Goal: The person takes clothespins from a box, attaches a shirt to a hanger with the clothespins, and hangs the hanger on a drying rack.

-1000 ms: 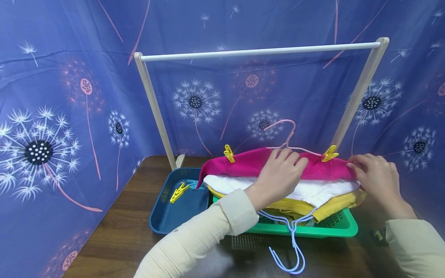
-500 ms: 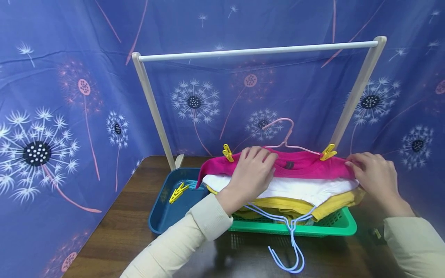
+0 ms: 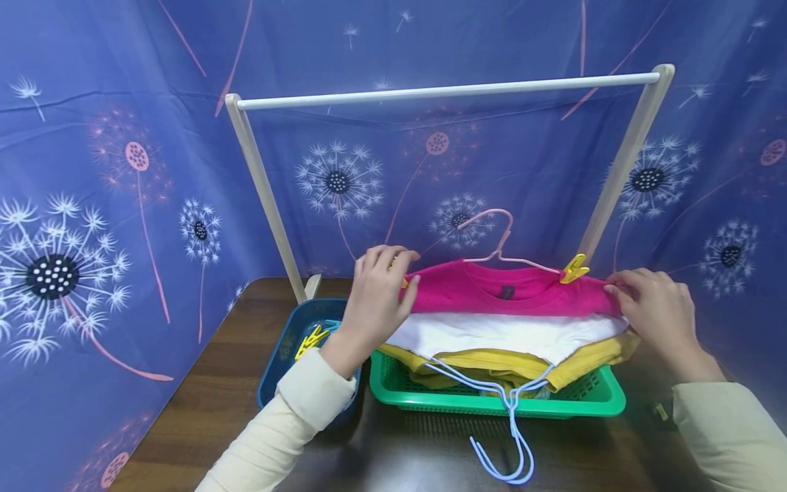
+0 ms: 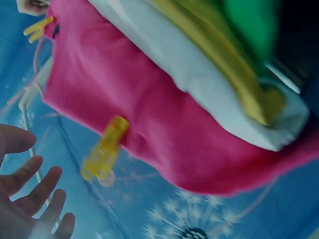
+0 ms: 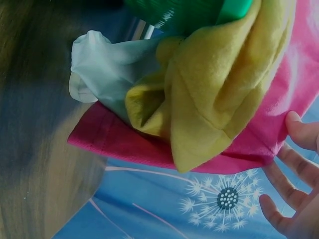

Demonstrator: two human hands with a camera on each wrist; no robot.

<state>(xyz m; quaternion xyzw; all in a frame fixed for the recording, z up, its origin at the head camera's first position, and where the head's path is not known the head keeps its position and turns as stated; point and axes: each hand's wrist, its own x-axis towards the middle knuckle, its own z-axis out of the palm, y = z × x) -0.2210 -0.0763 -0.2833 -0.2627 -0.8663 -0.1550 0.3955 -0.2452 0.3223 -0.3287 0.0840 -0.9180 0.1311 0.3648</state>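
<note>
A magenta T-shirt lies spread on top of the clothes pile, its neckline toward the rack. A pink hanger sticks up out of its neck. One yellow clothespin grips the right shoulder. Another yellow clothespin grips the left shoulder, mostly covered by my left hand in the head view. That hand's fingers are spread beside this clothespin, apart from it in the left wrist view. My right hand pinches the shirt's right shoulder edge, thumb in front and fingers behind.
Under the shirt, white clothing and yellow clothing lie in a green basket. Blue hangers hang over its front. A dark blue tray with clothespins stands left. Behind rises a wooden rack with a white bar.
My left hand has moved left from the shirt's middle near the hanger to the left clothespin, uncovering the neckline. My right hand keeps its pinch. The head view has shifted slightly.
</note>
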